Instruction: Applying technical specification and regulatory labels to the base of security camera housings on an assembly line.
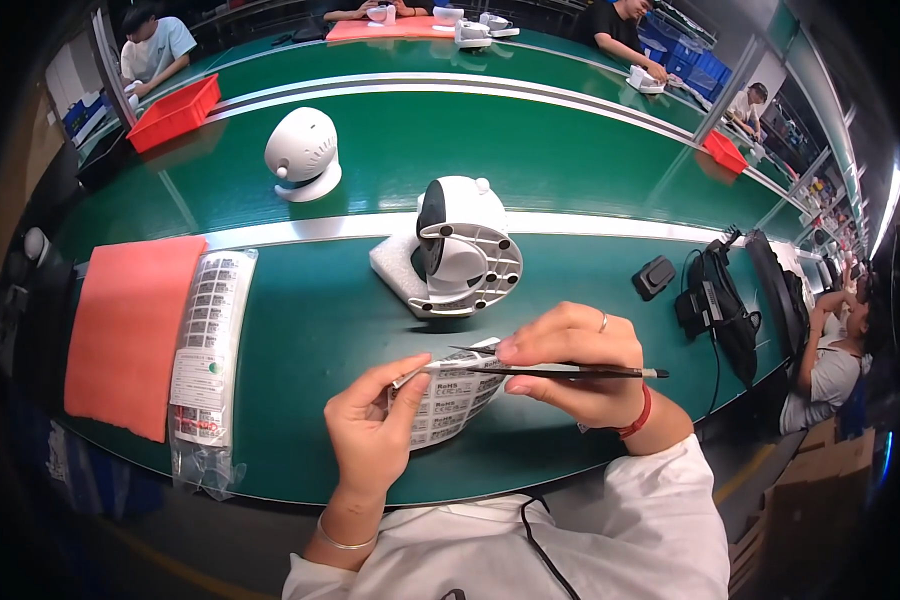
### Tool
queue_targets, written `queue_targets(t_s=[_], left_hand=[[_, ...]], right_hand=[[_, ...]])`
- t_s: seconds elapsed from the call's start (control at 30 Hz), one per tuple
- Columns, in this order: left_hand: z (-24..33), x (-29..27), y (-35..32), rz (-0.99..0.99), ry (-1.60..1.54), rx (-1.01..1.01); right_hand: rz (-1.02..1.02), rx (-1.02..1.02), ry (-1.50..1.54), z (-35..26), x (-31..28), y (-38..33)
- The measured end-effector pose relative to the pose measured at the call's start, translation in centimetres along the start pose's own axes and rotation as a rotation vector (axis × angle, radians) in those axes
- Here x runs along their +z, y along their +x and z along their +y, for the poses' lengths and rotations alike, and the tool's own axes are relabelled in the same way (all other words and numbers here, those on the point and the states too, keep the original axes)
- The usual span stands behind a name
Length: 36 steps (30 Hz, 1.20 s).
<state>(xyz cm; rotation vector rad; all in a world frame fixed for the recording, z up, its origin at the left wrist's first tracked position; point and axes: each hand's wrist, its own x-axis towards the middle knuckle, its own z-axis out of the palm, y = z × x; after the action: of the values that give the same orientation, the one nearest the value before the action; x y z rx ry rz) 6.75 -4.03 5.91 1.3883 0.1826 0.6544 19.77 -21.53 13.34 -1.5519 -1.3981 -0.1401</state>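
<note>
Pinched between the thumb and fingers of my left hand (375, 425) is a sheet of printed labels (448, 410), its top edge folded over. Black tweezers (585, 372) lie in the grip of my right hand (580, 365), their tips pointing left at the sheet's upper edge. Whether a label sits between the tips is too small to tell. Just beyond my hands, a white camera-like device (470, 210) rests tipped against a white foam block (395, 270), its underside with dark round feet facing me.
Left of my hands lie an orange-pink foam mat (130, 335) and a plastic bag of label sheets (210, 350). A second white device (305, 150) stands on the green belt. At right are a black block (654, 277) and a black adapter with cables (710, 305). Other people work beyond.
</note>
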Motion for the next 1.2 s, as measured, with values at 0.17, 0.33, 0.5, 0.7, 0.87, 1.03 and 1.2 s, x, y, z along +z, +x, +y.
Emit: queue_targets(t_s=[0.17, 0.33, 0.5, 0.7, 0.87, 1.03, 1.2], left_hand=[[-0.2, 0.0, 0.0, -0.005, -0.019, 0.03], [-0.3, 0.0, 0.5, -0.033, -0.014, 0.094], [-0.3, -0.2, 0.7, 0.001, 0.094, 0.1], [-0.4, 0.1, 0.3, -0.029, -0.082, 0.012], [-0.1, 0.4, 0.4, -0.041, -0.085, 0.008], [0.0, 0.2, 0.1, -0.041, -0.012, 0.018], [-0.5, 0.1, 0.0, -0.041, 0.237, 0.17]], right_hand=[[0.021, -0.024, -0.035, -0.2, 0.3, -0.1], [0.017, -0.064, -0.043, -0.4, 0.4, -0.1], [-0.003, -0.05, -0.086, -0.4, 0.1, -0.1], [-0.002, -0.052, -0.102, -0.1, 0.9, -0.1], [-0.006, -0.043, -0.111, -0.1, 1.6, -0.1], [0.025, -0.039, -0.066, -0.3, 1.1, 0.1], [-0.053, 0.027, -0.068, -0.4, 0.9, 0.1]])
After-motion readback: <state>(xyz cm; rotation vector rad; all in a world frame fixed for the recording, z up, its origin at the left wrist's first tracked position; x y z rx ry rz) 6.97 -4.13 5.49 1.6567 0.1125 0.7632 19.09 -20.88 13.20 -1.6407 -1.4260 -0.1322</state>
